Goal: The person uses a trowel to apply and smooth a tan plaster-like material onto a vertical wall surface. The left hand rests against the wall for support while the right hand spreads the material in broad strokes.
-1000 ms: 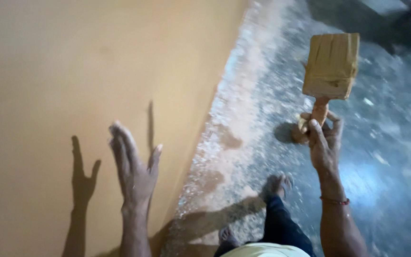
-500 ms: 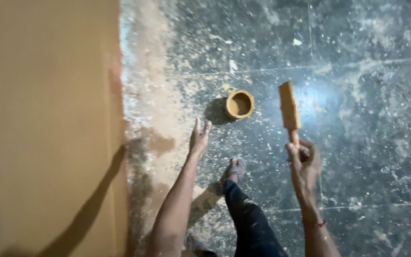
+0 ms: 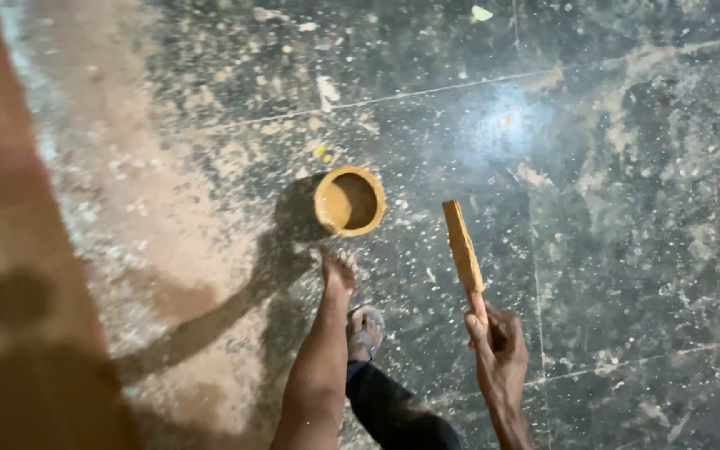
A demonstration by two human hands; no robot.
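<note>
At the far left, from about 7 to 10 o'clock, a tan wall (image 3: 2, 250) runs up the frame edge, blurred and partly in shadow. Beside it the dark floor (image 3: 627, 208) is dusted with pale powder, thickest in a band along the wall foot and thinning to specks and splashes toward 3 o'clock. Thin joint lines cross the floor slabs. A long arm shadow lies over the powder at about 8 o'clock.

Just above the middle of the frame, at roughly 12 o'clock from the person's arms, stands a small round pot (image 3: 349, 200), open at the top, its rim and inside coated in tan paste. It sits upright on the floor.

The left hand (image 3: 337, 271) reaches down from the bottom edge toward the pot, fingers together and pointing at it from 6 o'clock; the fingertips are just below the rim, holding nothing, and whether they touch it cannot be told.

Below that hand, a foot in a sandal (image 3: 366, 329) rests on the floor, with a dark trouser leg (image 3: 393, 408) running to the bottom edge.

To the right, at about 5 o'clock from the pot, the right hand (image 3: 497, 350) is clamped around the handle of a brush (image 3: 462, 246). The brush is seen edge-on, tan-smeared, pointing up toward 11 o'clock, near the pot but apart from it.
</note>
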